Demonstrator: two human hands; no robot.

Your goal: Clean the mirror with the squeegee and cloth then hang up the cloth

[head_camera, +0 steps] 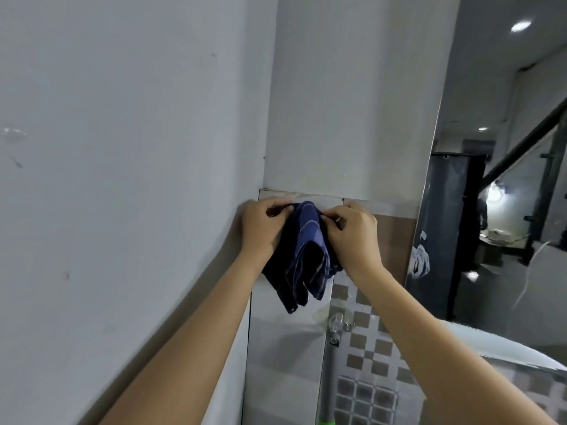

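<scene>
A dark blue cloth (303, 256) with thin pale stripes hangs in folds against the tiled wall, just below the top tile edge. My left hand (264, 228) pinches its upper left corner and my right hand (352, 234) pinches its upper right, both pressed close to the wall. A small metal bit shows at my right fingertips; what holds the cloth is hidden. The mirror (497, 210) stands at the right, reflecting a dark room and stairs. A grey pole with a green band (329, 378) hangs from a clear hook (336, 322) below the cloth; its head is out of view.
A white painted wall (122, 148) fills the left side, meeting a white column (352, 102) above the tiles. Checkered brown and grey tiles (368, 357) run below the hands. A white curved basin edge (506, 348) sits at the lower right.
</scene>
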